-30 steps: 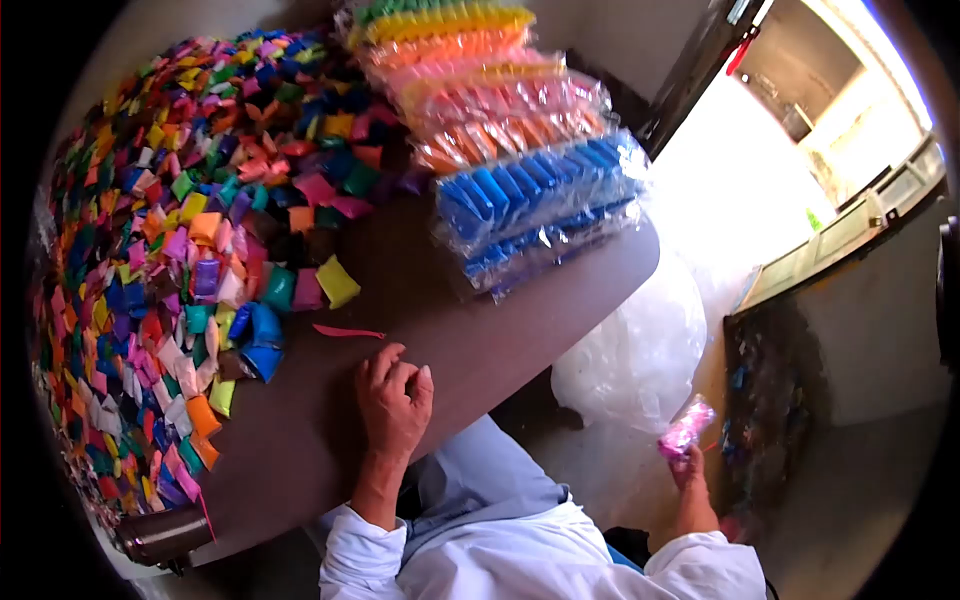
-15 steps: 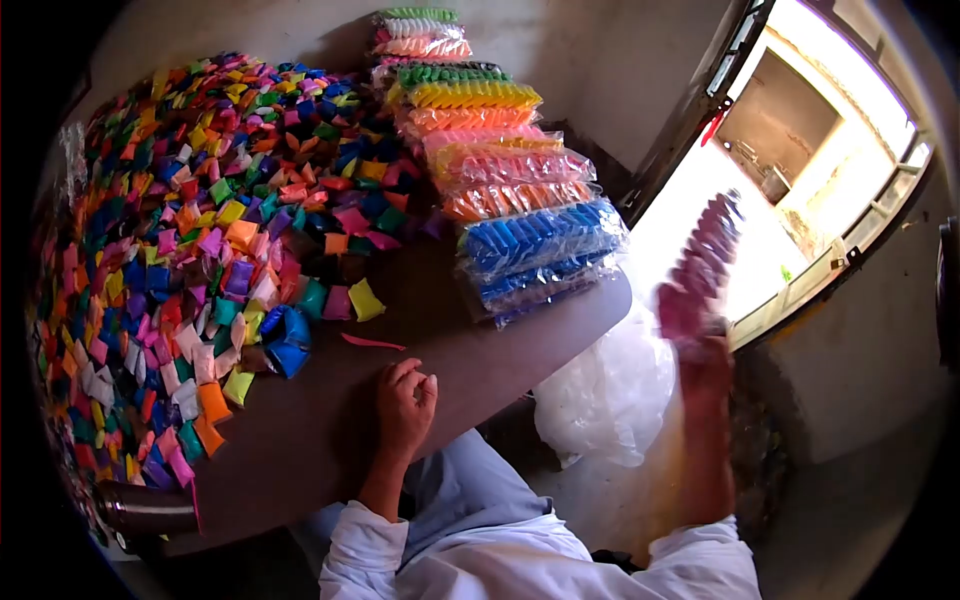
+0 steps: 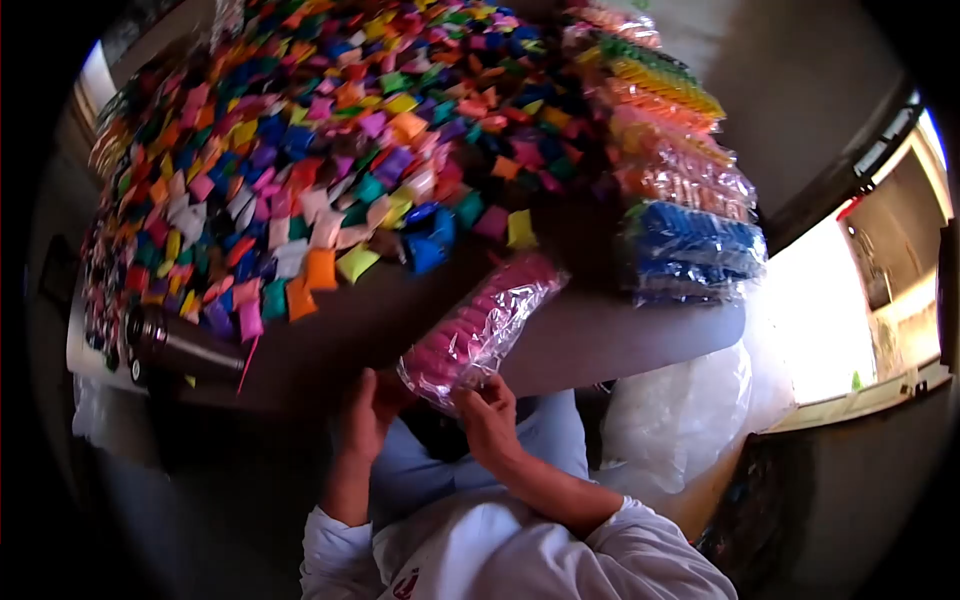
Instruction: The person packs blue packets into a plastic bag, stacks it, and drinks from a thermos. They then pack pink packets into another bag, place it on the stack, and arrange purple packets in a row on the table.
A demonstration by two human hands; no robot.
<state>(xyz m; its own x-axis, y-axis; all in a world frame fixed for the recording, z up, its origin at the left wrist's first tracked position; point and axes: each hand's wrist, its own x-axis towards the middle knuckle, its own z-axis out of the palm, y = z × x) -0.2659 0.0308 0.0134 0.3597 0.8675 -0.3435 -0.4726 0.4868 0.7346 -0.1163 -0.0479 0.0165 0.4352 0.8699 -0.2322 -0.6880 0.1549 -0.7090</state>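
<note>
A clear bag of pink packets (image 3: 480, 325) is tilted over the table's front edge, its far end near a yellow packet (image 3: 521, 229). My right hand (image 3: 490, 418) pinches the bag's near end. Close to the bag's lower left corner is my left hand (image 3: 372, 412), thumb up and apart from the fingers, which are partly in shadow; it holds nothing that I can see. A big heap of small coloured packets (image 3: 300, 170) covers the left and middle of the table (image 3: 600, 340).
Filled clear bags, a blue one (image 3: 695, 245) at the front, lie in a row at the table's right. A dark metal flask (image 3: 190, 345) lies at the left edge. A large whitish plastic bag (image 3: 675, 410) is below the table's right side, near the bright doorway (image 3: 825, 310).
My right hand has brought the pink bag from the far right to the front of my body. My left hand has drawn back from the tabletop towards it. The view has shifted left.
</note>
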